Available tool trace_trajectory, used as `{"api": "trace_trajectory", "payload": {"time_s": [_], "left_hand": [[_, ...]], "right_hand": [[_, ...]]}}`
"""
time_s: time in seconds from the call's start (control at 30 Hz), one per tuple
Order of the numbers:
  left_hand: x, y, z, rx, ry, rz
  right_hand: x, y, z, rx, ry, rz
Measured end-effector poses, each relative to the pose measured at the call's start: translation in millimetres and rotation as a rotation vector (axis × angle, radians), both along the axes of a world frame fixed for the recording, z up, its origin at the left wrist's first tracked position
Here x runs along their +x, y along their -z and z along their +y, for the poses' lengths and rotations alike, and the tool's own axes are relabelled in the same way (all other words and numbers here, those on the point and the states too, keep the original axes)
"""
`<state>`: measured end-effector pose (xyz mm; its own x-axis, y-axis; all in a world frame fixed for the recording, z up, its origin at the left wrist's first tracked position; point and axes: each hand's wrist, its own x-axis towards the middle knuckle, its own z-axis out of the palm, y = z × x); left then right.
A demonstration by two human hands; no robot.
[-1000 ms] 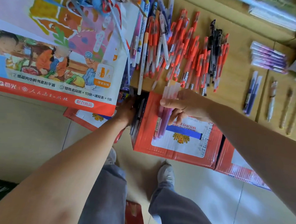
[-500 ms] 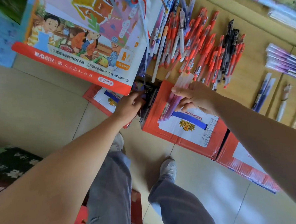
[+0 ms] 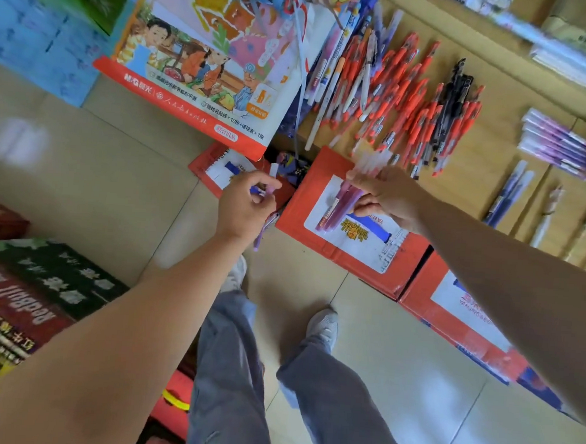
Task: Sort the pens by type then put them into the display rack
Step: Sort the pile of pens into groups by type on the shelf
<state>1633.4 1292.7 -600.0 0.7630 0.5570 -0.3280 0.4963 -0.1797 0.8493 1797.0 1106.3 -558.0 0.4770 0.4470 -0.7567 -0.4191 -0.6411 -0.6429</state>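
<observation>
Left hand [image 3: 244, 205] curled, fingers pinching single purple pen [image 3: 259, 237], held above floor just left of red box [image 3: 307, 195]. Right hand [image 3: 394, 197] over red box, fingers and thumb wrapped round bunch [image 3: 342, 204] of purple pens, clear caps pointing far. Behind, on cardboard [image 3: 488, 154]: heap of red pens [image 3: 402, 101], black pens [image 3: 453, 94] at its right side. Purple row [image 3: 553, 141] lay far right, well apart from heap.

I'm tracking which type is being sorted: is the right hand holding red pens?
No, the right hand grips a bundle of purple pens, while the red pens lie on the cardboard.
</observation>
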Motion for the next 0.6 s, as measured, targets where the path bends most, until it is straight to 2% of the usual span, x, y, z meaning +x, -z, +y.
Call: {"api": "trace_trajectory", "payload": {"time_s": [0.07,0.17,0.3,0.6], "left_hand": [[5,-17,-10,-0.072,-0.043,-0.056],[23,-41,-27,-0.231,0.004,-0.099],[60,-63,-51,-0.370,0.090,0.003],[131,-69,-80,-0.350,0.296,0.058]], "right_hand": [[-2,-5,-5,0.000,-0.008,0.003],[-4,-16,-12,0.006,-0.028,0.002],[0,-32,-20,0.063,0.021,0.003],[36,-34,-51,0.089,0.337,0.051]]}}
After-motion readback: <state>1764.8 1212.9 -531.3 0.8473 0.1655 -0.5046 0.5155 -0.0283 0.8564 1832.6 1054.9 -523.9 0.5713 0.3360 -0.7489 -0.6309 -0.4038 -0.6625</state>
